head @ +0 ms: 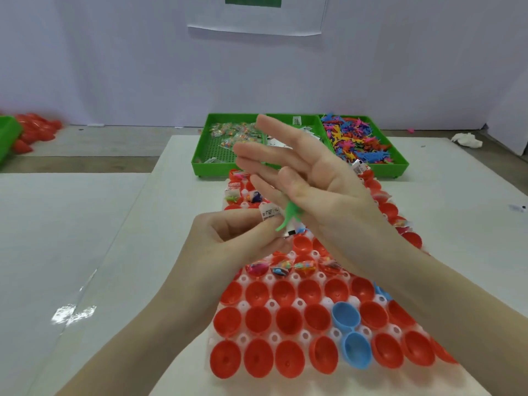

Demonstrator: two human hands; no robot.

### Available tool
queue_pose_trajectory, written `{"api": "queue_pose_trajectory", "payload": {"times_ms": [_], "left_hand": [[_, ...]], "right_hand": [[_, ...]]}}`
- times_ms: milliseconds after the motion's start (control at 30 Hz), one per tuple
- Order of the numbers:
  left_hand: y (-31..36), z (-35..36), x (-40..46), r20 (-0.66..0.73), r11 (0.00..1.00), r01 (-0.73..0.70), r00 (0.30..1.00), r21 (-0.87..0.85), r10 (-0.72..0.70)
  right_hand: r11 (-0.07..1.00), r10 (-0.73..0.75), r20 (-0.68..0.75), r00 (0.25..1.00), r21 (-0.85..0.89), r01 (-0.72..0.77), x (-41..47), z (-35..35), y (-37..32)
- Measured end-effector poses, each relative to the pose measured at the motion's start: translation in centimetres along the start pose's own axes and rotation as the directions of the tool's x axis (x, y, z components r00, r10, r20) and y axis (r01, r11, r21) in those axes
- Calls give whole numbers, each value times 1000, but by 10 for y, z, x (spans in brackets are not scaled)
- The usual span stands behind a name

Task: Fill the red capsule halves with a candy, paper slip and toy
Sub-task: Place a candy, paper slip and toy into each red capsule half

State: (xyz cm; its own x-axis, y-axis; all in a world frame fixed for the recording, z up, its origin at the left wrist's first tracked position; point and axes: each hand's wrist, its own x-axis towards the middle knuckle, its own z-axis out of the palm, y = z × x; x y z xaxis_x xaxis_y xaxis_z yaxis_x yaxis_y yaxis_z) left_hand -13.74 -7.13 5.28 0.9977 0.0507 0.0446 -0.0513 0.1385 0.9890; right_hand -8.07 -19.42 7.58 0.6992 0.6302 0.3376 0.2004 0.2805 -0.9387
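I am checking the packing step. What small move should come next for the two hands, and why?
Probably lower the left hand and drop its paper slip and green toy into the empty red capsule half just below. The right hand is open.

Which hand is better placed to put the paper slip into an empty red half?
The left hand, probably. It pinches the paper slip just above the empty red halves. The right hand is higher, fingers spread, and the green toy hangs under it.
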Motion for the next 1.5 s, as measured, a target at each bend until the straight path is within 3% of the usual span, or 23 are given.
{"api": "queue_pose_trajectory", "payload": {"times_ms": [233,400,500,567,667,800,900,1033,1200,1500], "left_hand": [[5,-14,-2,103,982,106,991,-159,-90],[6,-20,-4,134,976,80,990,-203,-53],[5,-19,-8,109,999,-45,993,19,42],[1,-18,-9,17,979,-116,993,169,114],[-3,-19,-11,-97,961,-153,979,231,180],[-9,-27,-19,-101,959,-141,980,247,170],[-17,-36,-28,-120,945,-113,980,306,156],[-31,-39,-43,-188,922,-55,973,384,136],[-56,-43,-51,-352,931,35,930,364,103],[-68,-43,-61,-319,830,4,924,557,210]], "right_hand": [[941,-90,83,992,-320,113,1,5,4],[936,-39,121,992,-343,79,3,6,6],[941,-31,109,994,-332,65,5,11,7],[950,-32,105,994,-305,63,5,16,9],[974,-26,58,998,-222,39,5,22,13],[983,66,-15,998,-172,-67,6,26,22],[929,180,-14,984,-326,-175,5,21,28],[802,291,72,954,-562,-202,-1,18,40],[769,370,149,917,-602,-213,-8,22,55],[719,321,139,937,-680,-145,-18,23,61]]}}
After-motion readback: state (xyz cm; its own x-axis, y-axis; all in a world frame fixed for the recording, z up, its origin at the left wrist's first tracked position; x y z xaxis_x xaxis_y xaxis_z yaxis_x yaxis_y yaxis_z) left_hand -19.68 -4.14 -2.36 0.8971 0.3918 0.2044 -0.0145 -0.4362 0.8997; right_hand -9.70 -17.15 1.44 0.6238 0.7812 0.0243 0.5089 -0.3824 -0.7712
